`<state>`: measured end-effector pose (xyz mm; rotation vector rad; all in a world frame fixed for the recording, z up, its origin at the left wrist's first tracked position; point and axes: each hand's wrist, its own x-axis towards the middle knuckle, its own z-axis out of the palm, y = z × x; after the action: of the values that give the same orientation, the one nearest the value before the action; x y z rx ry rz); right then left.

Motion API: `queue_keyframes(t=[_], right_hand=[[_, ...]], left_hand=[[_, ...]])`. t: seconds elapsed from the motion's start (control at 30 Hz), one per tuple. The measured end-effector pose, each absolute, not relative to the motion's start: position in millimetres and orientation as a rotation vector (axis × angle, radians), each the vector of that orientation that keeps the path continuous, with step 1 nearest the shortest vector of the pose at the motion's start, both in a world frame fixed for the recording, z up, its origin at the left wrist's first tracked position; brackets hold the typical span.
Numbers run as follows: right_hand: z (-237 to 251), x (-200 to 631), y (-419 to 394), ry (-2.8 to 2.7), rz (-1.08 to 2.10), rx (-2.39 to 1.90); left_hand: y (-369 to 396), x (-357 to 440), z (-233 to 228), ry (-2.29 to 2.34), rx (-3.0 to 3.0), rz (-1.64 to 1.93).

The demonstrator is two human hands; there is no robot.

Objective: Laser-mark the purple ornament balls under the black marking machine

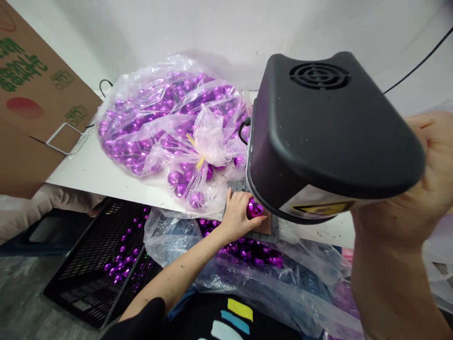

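My left hand (239, 210) is closed around a shiny purple ball ornament (254, 208), thumb and fingers at its side. The ball is over a small brown block (262, 225) on a grey gridded mat (272, 234) at the table's front edge. Above and right of it looms a black machine housing (329, 137) with a round vent and a yellow warning label. At the housing's right side, my right hand (433, 160) is raised close to the camera with fingers curled. The housing covers part of that hand, and what it grips is hidden.
A tied clear bag (170, 118) full of purple balls lies on the white table (141, 191). An open plastic bag (244, 278) with more balls spreads across my lap. At lower left stands a black crate (85, 264); a cardboard box (38, 99) is at left.
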<state>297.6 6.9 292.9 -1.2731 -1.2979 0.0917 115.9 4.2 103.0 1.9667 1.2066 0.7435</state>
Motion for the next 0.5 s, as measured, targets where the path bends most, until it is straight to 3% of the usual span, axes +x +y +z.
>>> queue_keyframes(t=[0.33,0.5], right_hand=[[290,303,7,-1.299,-0.056,-1.262],[275,303,-10,-1.384,-0.289,-1.099]], left_hand=[[1,115,98,1.205,1.976,0.755],[2,117,114,1.246,1.990,0.686]])
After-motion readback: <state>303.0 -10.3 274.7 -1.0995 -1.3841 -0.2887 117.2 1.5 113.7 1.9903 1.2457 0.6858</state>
